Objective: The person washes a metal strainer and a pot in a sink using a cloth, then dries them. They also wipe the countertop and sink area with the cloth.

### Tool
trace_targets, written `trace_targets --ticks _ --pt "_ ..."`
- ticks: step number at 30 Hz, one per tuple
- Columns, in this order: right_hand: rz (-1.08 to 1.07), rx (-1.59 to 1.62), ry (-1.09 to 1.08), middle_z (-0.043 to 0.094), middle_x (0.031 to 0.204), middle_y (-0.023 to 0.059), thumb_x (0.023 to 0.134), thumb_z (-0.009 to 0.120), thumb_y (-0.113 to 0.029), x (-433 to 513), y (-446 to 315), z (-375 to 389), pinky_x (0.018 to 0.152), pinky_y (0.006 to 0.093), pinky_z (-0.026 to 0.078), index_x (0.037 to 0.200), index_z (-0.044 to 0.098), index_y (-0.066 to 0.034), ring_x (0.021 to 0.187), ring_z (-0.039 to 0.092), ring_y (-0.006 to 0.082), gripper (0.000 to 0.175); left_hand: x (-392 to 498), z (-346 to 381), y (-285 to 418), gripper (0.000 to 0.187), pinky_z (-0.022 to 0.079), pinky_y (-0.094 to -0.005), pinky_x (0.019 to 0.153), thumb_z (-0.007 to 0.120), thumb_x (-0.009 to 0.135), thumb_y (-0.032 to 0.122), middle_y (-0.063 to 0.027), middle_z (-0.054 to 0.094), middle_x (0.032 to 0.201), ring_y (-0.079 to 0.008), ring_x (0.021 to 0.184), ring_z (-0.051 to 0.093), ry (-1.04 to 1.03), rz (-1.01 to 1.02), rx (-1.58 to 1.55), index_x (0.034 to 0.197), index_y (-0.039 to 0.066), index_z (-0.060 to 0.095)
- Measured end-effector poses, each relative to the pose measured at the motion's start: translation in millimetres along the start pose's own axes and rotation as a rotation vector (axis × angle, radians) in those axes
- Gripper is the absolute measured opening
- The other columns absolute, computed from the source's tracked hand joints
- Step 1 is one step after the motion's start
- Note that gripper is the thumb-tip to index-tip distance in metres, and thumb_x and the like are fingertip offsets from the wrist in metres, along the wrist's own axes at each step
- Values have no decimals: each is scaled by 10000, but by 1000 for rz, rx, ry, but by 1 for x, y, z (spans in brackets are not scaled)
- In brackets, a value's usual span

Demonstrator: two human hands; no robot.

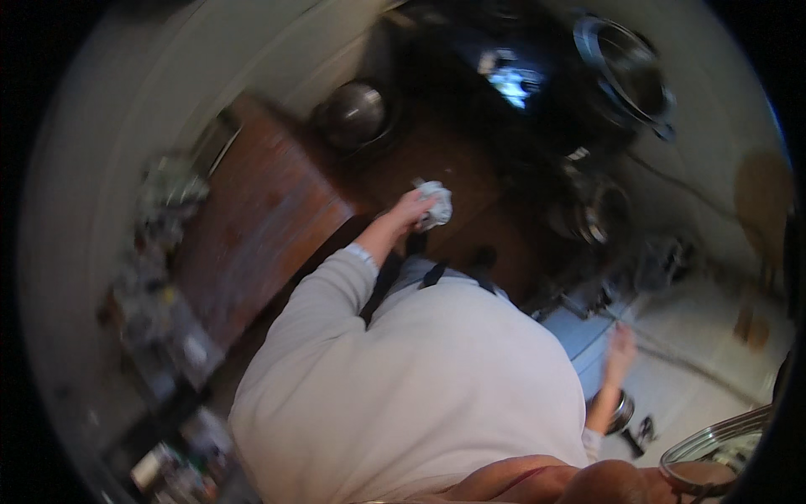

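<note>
My left hand (410,211) is out in front of my body, its fingers closed around a crumpled whitish cloth (438,205). Below the cloth lies the dark brown floor (466,164). My right hand (621,349) is stretched out to the right, beside a pale tiled surface (680,378). It is blurred, so the spread of its fingers is unclear, and no object shows in it. Close to the right forearm sits a shiny metal pot (622,411), partly hidden by the arm, with a dark handle-like object (633,443) near it.
A reddish-brown wooden tabletop (264,220) stands to the left, with blurred clutter (164,283) along its far side. A rounded metal vessel (352,113) is beyond its corner. At the upper right are a large metal pot (589,41) and a smaller metal vessel (592,223).
</note>
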State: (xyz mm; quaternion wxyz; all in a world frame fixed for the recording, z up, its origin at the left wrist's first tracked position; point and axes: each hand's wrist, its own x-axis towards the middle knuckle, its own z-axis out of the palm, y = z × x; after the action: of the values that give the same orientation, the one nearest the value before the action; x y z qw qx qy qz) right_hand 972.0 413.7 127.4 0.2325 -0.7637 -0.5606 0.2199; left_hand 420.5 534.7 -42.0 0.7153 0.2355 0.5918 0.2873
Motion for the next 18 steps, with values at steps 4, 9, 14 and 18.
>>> trace_targets --ticks 4,9,14,18 --pt "-300 10 -845 619 1147 180 860 640 -126 -22 -163 173 867 347 493 1181 595 -21 1006 623 312 342 -65 -41 -8 283 446 -309 895 583 945 280 -11 596 1112 -141 1012 538 68 193 -299 1169 109 606" --pt "-875 -56 -1020 638 1073 184 837 636 -83 -13 -308 281 822 391 511 1076 637 -5 971 615 368 252 -170 -157 -27 169 511 -291 787 670 867 109 -58 671 1044 -132 875 620 550 572 -52 1018 33 673" --pt "-1069 -165 -1009 645 1006 210 845 607 -49 -7 -367 340 755 397 527 1069 634 9 877 632 377 233 -276 -249 -51 335 516 -336 807 705 845 212 -132 670 1036 -254 936 654 1376 754 488 1110 33 603" --pt "-1181 -139 -1161 642 992 205 852 605 -66 -16 -395 376 756 408 522 1068 629 3 870 629 379 228 -291 -283 -86 485 498 -385 846 688 810 447 -166 665 1068 -320 965 644 1057 27 695 1101 63 631"
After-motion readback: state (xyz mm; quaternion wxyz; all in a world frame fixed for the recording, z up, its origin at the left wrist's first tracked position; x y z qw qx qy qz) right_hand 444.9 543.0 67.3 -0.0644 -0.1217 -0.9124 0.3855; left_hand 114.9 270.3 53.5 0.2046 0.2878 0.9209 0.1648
